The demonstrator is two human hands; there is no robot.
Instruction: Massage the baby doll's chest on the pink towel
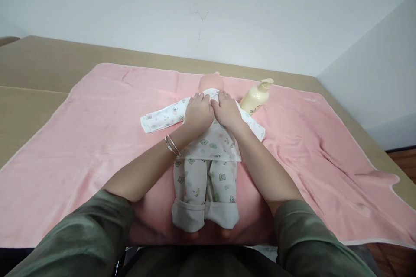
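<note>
A baby doll (pixel 211 83) lies stretched out, its head away from me. It wears a white printed top (pixel 212 143) and matching trousers (pixel 222 179) with rolled-up cuffs. My left hand (pixel 199 112) rests flat on the upper left part of its torso. Close beside it, my right hand (pixel 227 110) lies flat on the upper right part, thumbs nearly touching. Both hands have their fingers stretched out toward the doll's neck and grip nothing. The doll's left-side sleeve (pixel 164 117) reaches out sideways; my right forearm partly covers the other sleeve (pixel 256 126).
A pink blanket (pixel 107 125) with some folds on its right side covers much of the wooden table (pixel 39 62). Just right of the doll stands a cream pump bottle (pixel 255 98), slightly tilted in view. White walls (pixel 266 21) border the table behind and to the right.
</note>
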